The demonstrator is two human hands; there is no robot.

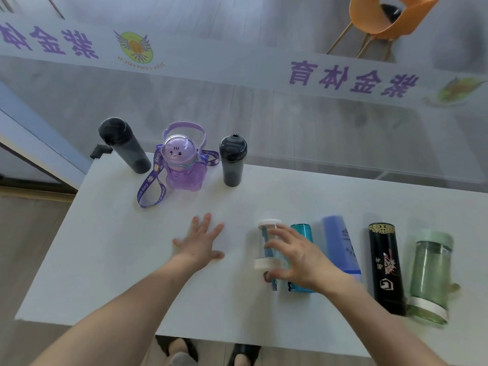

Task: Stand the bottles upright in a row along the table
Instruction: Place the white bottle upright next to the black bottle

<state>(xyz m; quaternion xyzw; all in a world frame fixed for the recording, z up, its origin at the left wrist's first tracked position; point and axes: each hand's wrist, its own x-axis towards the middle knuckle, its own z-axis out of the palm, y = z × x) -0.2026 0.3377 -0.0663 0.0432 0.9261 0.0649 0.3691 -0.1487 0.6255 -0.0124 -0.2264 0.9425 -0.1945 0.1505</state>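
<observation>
Three bottles stand upright along the far edge of the white table (111, 260): a dark grey bottle (124, 145), a purple rabbit-lid bottle (183, 163) with a strap, and a black bottle (233, 161). Several bottles lie on their sides near the front right: a clear bottle with white caps (265, 244), a teal bottle (303, 233), a blue bottle (340, 241), a black printed bottle (385, 265) and a green glass bottle (430, 276). My right hand (298, 257) curls over the clear bottle, fingers around it. My left hand (200, 241) rests flat on the table, fingers spread.
A glass wall with purple lettering runs right behind the table. An orange chair (388, 19) stands beyond it. The table's front edge is close to my feet (182, 350). A purple strap (150, 188) trails from the rabbit bottle onto the table.
</observation>
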